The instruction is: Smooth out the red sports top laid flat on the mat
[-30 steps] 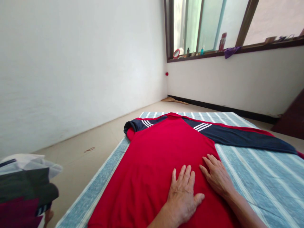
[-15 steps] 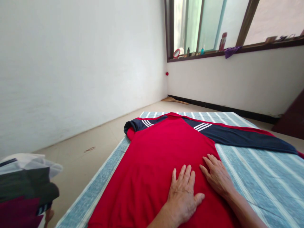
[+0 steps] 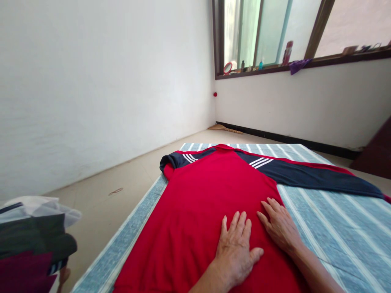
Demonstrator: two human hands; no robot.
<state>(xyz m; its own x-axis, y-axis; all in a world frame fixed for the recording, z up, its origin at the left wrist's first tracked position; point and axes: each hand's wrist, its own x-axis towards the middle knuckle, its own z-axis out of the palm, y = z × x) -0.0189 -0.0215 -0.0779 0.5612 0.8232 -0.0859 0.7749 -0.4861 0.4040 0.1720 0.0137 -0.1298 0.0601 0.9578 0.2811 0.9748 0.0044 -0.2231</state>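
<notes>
A red jacket [image 3: 195, 195] with navy sleeves and white stripes lies spread out, its back facing up. Its right-hand sleeve [image 3: 308, 175] stretches out across the striped cloth, while the left-hand sleeve [image 3: 175, 160] bends over the edge of the surface. My left hand [image 3: 236, 248] rests palm down on the lower part of the jacket, fingers spread. Close by on the right, my right hand [image 3: 279, 224] lies flat near the jacket's side edge, fingers extended. Neither hand grips the fabric. The jacket's bottom hem is partly out of frame.
Blue-and-white striped cloth [image 3: 332, 219] covers the surface beneath. A pile of folded clothes [image 3: 33, 236] stands at the lower left. Bottles and a small round mirror [image 3: 227, 68] line the windowsill, with a purple cloth [image 3: 299, 66] hanging over it. A broom [image 3: 226, 129] lies in the corner.
</notes>
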